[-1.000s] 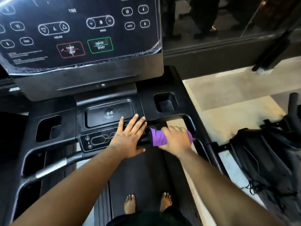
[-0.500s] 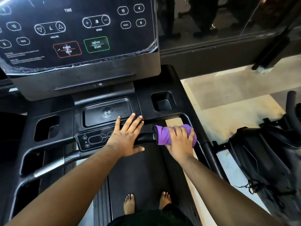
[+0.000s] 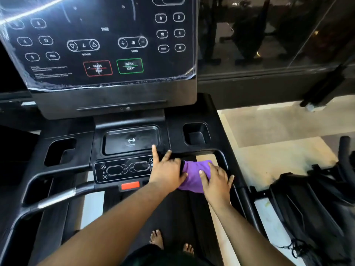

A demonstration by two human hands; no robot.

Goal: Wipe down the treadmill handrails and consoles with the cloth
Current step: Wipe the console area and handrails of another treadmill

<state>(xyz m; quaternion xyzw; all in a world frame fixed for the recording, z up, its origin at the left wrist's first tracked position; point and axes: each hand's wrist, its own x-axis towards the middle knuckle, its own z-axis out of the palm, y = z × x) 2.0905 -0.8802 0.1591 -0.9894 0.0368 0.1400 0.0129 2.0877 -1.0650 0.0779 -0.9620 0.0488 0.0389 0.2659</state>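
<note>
A purple cloth [image 3: 192, 176] lies draped over the right part of the treadmill's front handrail [image 3: 57, 196]. My right hand [image 3: 216, 182] lies on top of the cloth, thumb on the fabric and fingers curling forward over the bar. My left hand [image 3: 167, 173] rests on the bar just left of the cloth. Its index finger points straight up toward the wireless pad [image 3: 130, 141] and its thumb touches the cloth's left edge. The big console screen [image 3: 107, 45] with its plastic film stands above. Left of my left hand sits the small control panel [image 3: 123, 169].
A red safety tab [image 3: 130, 185] sits under the small panel. Cup holders [image 3: 196, 133] flank the pad. My bare feet [image 3: 156, 239] stand on the belt [image 3: 172, 214]. A black bag [image 3: 307, 208] leans on the floor at the right, beside the right side rail.
The view has tilted up, showing more of the console. My left hand slid right against the cloth, index raised. The cloth has spread out and hangs down under my right hand.
</note>
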